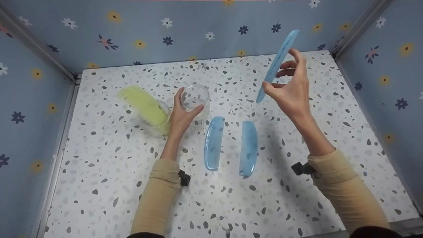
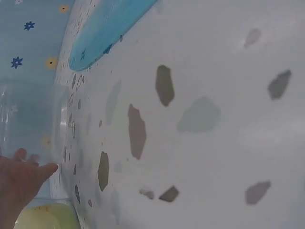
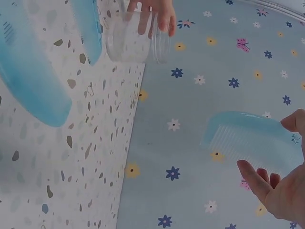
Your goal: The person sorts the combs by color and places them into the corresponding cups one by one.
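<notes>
My right hand (image 1: 295,84) holds a blue comb (image 1: 277,66) up in the air, thumb on one side and fingers on the other; its teeth show in the right wrist view (image 3: 243,138). With my left hand (image 1: 184,115) I grip a clear plastic cup (image 1: 195,96) that stands on the table, thumb and fingers around its sides. Nothing shows inside this cup. Two more blue combs lie flat between my forearms, the left one (image 1: 214,143) and the right one (image 1: 248,148), teeth sides facing each other.
Left of my left hand, a second clear cup (image 1: 167,109) has yellow-green combs (image 1: 140,102) leaning out of it. The speckled white table (image 1: 109,165) is bordered by flowered blue panels (image 1: 205,19) at the back and both sides.
</notes>
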The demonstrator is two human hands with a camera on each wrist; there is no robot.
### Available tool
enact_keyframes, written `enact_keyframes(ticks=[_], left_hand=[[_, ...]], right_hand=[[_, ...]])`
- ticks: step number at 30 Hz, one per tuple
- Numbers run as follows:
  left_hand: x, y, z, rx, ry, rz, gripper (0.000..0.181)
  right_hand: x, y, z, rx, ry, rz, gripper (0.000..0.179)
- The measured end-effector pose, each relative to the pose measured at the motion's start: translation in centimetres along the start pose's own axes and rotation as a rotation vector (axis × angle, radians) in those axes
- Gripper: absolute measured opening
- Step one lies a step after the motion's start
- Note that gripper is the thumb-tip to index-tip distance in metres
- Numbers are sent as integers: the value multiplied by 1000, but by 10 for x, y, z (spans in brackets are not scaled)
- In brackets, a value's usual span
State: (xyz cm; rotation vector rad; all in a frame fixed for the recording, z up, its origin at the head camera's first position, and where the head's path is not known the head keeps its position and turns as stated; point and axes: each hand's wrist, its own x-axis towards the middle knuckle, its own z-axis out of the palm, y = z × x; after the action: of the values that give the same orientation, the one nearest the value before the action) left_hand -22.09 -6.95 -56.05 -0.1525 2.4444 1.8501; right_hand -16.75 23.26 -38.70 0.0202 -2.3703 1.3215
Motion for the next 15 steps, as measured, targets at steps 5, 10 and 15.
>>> enact_keyframes(ticks=[5, 10, 15], left_hand=[[-7, 0, 1, 12, -33, 18, 103], [-12, -2, 2, -21, -92, 24, 101], [-17, -2, 3, -48, -135, 21, 99]], right_hand=[[0, -5, 12, 20, -28, -24, 92], [-2, -10, 27, 55, -61, -66, 90], [-2, -14, 41, 72, -92, -92, 89]])
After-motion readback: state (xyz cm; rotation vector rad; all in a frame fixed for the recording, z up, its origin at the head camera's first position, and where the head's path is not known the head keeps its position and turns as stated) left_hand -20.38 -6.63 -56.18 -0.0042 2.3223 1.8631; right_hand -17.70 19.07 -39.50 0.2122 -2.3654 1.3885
